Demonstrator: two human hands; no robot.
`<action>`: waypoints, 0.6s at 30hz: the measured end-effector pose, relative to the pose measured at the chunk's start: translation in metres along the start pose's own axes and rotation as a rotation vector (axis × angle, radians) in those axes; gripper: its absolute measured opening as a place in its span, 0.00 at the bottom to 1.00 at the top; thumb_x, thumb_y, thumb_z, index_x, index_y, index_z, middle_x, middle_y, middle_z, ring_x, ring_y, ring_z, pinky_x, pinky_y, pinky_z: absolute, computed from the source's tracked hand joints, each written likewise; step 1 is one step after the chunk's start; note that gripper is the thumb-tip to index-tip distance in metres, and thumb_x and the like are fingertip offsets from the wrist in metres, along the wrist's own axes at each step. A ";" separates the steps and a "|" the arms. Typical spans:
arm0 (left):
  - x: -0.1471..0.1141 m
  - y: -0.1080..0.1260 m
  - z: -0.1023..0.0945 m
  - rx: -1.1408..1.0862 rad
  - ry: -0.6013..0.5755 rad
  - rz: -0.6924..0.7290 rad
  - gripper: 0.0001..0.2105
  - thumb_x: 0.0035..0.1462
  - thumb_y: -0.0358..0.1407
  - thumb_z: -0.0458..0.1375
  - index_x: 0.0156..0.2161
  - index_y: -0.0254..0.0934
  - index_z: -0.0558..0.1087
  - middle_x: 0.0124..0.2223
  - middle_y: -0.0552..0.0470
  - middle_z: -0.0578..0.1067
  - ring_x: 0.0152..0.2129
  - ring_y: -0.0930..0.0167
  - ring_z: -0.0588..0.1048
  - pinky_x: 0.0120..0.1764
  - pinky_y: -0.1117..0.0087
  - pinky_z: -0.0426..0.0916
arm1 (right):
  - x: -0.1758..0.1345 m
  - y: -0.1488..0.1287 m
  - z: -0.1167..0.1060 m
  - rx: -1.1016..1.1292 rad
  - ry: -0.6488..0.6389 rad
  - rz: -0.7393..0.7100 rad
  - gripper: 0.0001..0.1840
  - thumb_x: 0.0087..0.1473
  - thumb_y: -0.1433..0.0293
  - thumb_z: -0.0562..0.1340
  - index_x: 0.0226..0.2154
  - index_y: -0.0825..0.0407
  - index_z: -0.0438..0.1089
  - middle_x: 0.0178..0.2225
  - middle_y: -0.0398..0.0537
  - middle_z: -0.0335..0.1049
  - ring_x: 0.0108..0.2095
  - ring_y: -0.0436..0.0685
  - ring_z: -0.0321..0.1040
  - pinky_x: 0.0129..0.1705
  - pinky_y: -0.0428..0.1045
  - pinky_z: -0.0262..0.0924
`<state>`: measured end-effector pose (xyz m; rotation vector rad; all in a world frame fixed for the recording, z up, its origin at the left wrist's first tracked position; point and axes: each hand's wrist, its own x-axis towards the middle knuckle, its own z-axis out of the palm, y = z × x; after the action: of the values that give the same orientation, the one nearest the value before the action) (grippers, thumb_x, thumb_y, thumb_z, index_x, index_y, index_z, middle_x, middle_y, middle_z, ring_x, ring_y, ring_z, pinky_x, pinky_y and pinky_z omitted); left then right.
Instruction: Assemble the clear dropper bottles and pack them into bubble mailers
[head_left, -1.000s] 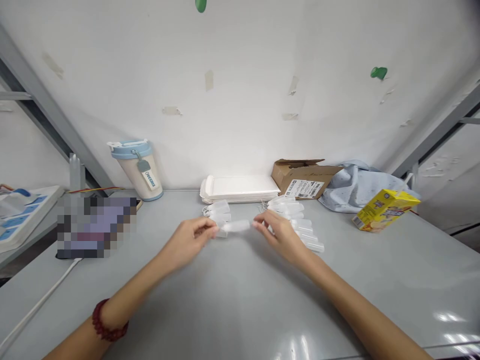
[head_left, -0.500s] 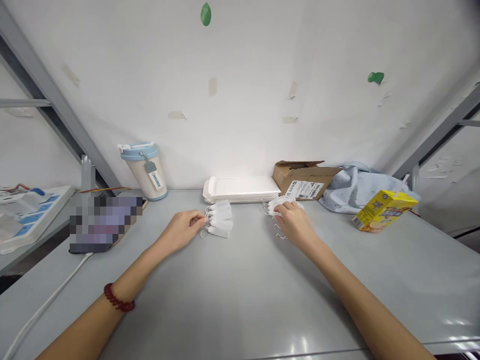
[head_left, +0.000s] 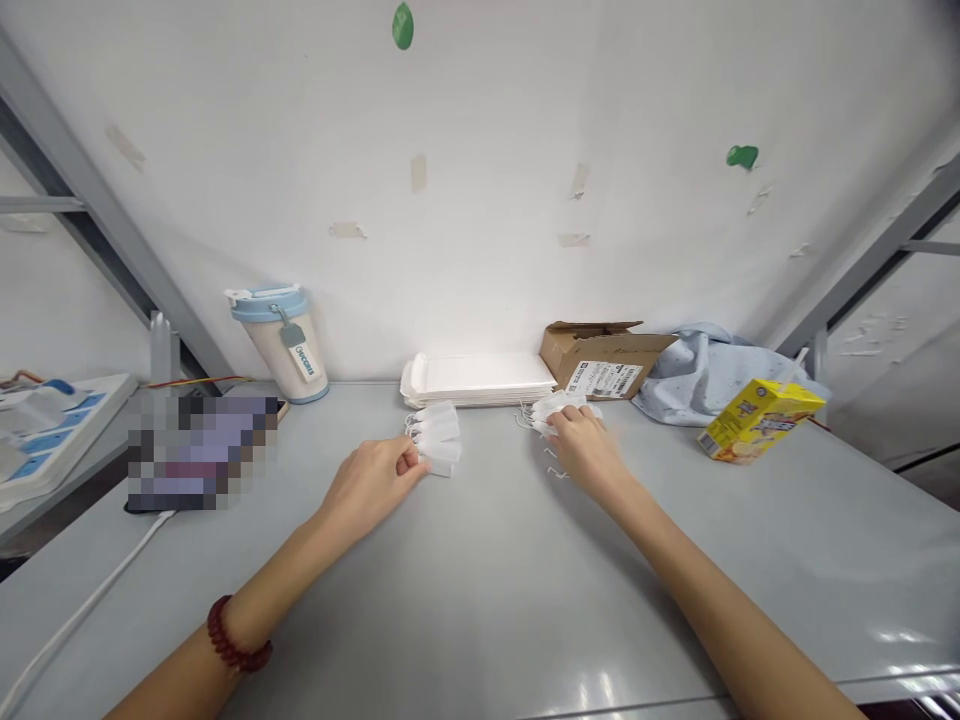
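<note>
Taking the bare middle of the grey table [head_left: 487,580] as the clock's centre, the left hand [head_left: 379,475] lies toward ten o'clock, palm down, its thumb and forefinger brought nearly together at the near edge of a fan of small white tags [head_left: 439,425]. The fingertips meet the closest tag, though I cannot tell whether they pinch it or merely rest against it. These tags overlap one another, with thin loops at their left ends. Toward one o'clock the right hand [head_left: 589,445] reaches over a second group of white tags [head_left: 553,405], fingers bent downward and close together; the hand hides part of the group — whether it grips any of them I cannot tell — and a few pale loops show on the table just left of the fingers. At twelve, behind both groups, sits a stack of flat white packs [head_left: 484,375], with an open cardboard box [head_left: 611,355] just beside it at one o'clock. Farther round toward two come a crumpled pale-blue cloth [head_left: 697,375] and a tilted yellow carton [head_left: 761,420]. Toward ten stands a cream cup [head_left: 281,350] with a blue lid; nearer nine lies a pixelated phone [head_left: 206,455], a white cable running from it.
</note>
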<state>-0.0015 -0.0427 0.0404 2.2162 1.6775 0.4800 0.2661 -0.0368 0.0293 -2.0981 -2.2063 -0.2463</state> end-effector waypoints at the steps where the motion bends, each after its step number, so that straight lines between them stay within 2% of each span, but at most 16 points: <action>1: 0.000 0.000 0.002 0.012 -0.015 -0.003 0.13 0.53 0.44 0.50 0.23 0.39 0.64 0.23 0.54 0.71 0.22 0.68 0.68 0.25 0.72 0.55 | 0.000 -0.001 0.001 0.000 -0.005 -0.003 0.11 0.55 0.76 0.54 0.40 0.56 0.69 0.41 0.57 0.69 0.45 0.63 0.60 0.39 0.51 0.53; 6: 0.002 -0.003 0.013 0.053 0.004 0.002 0.16 0.55 0.45 0.47 0.21 0.39 0.59 0.21 0.54 0.68 0.20 0.69 0.67 0.24 0.72 0.52 | -0.003 -0.006 0.004 0.037 0.001 0.003 0.10 0.53 0.76 0.55 0.39 0.57 0.69 0.38 0.58 0.70 0.43 0.63 0.61 0.37 0.51 0.53; 12: 0.001 -0.002 0.018 0.037 0.027 0.035 0.16 0.55 0.44 0.47 0.20 0.39 0.56 0.20 0.55 0.66 0.18 0.70 0.64 0.24 0.73 0.51 | -0.003 -0.005 -0.001 0.189 0.112 0.070 0.13 0.55 0.73 0.52 0.41 0.58 0.67 0.40 0.59 0.69 0.45 0.63 0.61 0.37 0.51 0.54; 15: -0.001 0.000 0.018 -0.011 0.032 0.041 0.16 0.54 0.44 0.47 0.19 0.38 0.56 0.19 0.56 0.65 0.18 0.72 0.63 0.24 0.73 0.51 | -0.004 -0.006 -0.006 0.297 0.162 0.059 0.14 0.57 0.70 0.50 0.43 0.56 0.66 0.40 0.55 0.70 0.44 0.60 0.62 0.38 0.49 0.57; 18: -0.002 0.003 0.018 -0.114 0.028 0.055 0.17 0.54 0.44 0.47 0.19 0.38 0.57 0.18 0.57 0.63 0.17 0.73 0.61 0.24 0.73 0.51 | -0.008 -0.011 -0.010 0.513 0.178 0.008 0.15 0.58 0.66 0.49 0.41 0.53 0.66 0.38 0.49 0.72 0.36 0.54 0.66 0.33 0.47 0.59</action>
<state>0.0080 -0.0467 0.0258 2.1878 1.5654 0.6074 0.2547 -0.0466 0.0375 -1.7317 -1.9017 0.1205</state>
